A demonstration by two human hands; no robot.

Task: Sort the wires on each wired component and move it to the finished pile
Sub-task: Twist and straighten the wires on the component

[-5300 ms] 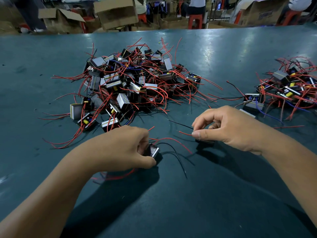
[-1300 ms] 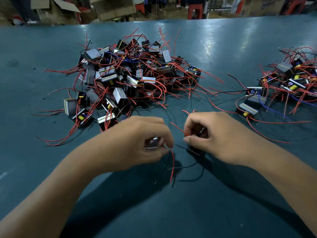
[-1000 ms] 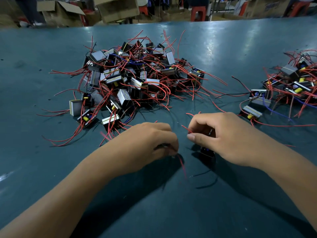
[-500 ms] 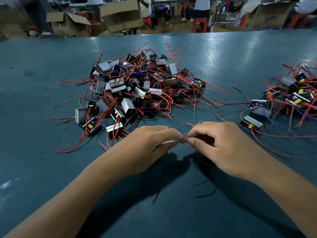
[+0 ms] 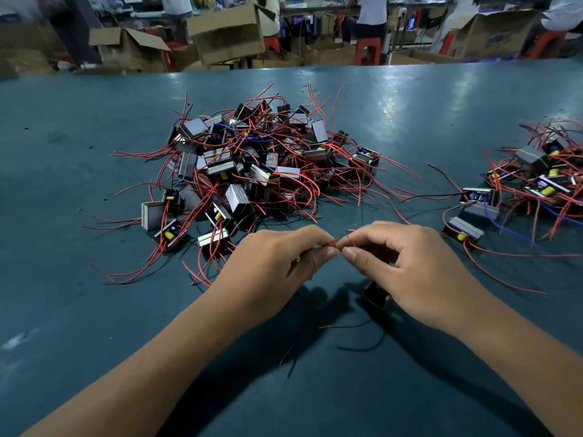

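My left hand [image 5: 277, 263] and my right hand [image 5: 407, 266] meet fingertip to fingertip over the green table [image 5: 94, 310], both pinching short red wire ends [image 5: 334, 242]. A small dark wired component [image 5: 375, 298] hangs under my right palm, mostly hidden, with thin black wires [image 5: 347, 329] trailing onto the table below it. A big pile of wired components [image 5: 252, 165] with tangled red wires lies beyond my hands. A smaller pile [image 5: 536, 181] lies at the right edge.
Loose red wires [image 5: 132, 272] spread from the big pile toward my left hand. Cardboard boxes [image 5: 227, 33], red stools [image 5: 367, 52] and people stand beyond the table's far edge.
My hands have drawn together since a second ago; the left has let go of the component body and now pinches the red wire ends with the right. The camera tilted up slightly.
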